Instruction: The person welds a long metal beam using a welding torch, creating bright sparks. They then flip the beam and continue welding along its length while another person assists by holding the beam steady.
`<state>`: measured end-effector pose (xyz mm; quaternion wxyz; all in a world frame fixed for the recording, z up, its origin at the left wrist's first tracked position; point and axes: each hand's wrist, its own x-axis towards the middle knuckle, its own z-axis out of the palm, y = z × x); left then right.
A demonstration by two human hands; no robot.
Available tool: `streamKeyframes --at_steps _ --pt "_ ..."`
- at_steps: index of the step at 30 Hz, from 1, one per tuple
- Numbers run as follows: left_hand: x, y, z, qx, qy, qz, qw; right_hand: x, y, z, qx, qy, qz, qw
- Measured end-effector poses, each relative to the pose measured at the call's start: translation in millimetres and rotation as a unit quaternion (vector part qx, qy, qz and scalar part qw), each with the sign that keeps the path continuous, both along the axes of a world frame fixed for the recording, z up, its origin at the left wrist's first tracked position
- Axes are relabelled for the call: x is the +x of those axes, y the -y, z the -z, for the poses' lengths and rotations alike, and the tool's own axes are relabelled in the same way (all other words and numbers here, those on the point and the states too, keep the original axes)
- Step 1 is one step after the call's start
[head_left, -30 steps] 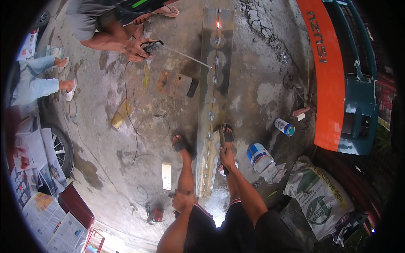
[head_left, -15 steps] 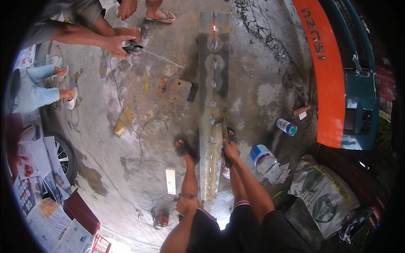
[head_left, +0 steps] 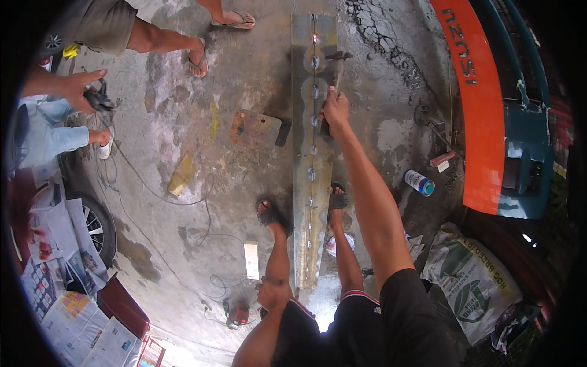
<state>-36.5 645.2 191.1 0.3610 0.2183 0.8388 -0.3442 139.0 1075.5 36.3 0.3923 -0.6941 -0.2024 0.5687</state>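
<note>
A long grey metal plate (head_left: 302, 159) lies on the concrete between my feet, with a row of weld spots along its centre seam. Near its far end, one weld spot (head_left: 314, 38) glows red. My right hand (head_left: 335, 110) is closed round the handle of a hammer (head_left: 339, 72). The hammer head is above the plate's right edge, close to the glowing spot; contact cannot be told. My left hand (head_left: 272, 294) rests on my bent left knee, fingers curled round it.
At left, another person's hand (head_left: 81, 88) holds a black welding electrode holder (head_left: 99, 98) with a trailing cable. A rusty plate (head_left: 251, 129), wood block (head_left: 182, 174) and white block (head_left: 251, 260) lie left of the long plate. Rightward are a can (head_left: 419, 183), a sack (head_left: 468, 284) and an orange panel (head_left: 471, 110).
My right hand has reached forward with the hammer, from beside my foot to the plate's far end. The other person's hand and electrode holder have drawn back left. My left hand stays on my knee.
</note>
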Motion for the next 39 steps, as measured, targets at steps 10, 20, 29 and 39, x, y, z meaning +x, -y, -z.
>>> streamKeyframes --at_steps 10,20,29,39 --pt "-9.1 -10.8 7.2 -0.012 0.002 0.013 1.0 -2.5 -11.2 5.4 -0.004 0.02 -0.036 0.999" --pt "-12.2 -14.9 8.9 -0.011 -0.002 0.013 1.0 -22.4 -7.2 2.6 -0.011 0.103 -0.038 0.994" --pt "-11.1 -12.6 8.2 -0.013 0.003 0.01 1.0 -16.6 -16.6 0.3 0.003 0.092 -0.068 0.993" --pt "-6.4 -17.4 3.2 -0.015 -0.002 0.001 1.0 -17.4 -10.6 -7.6 -0.002 0.156 -0.08 0.985"
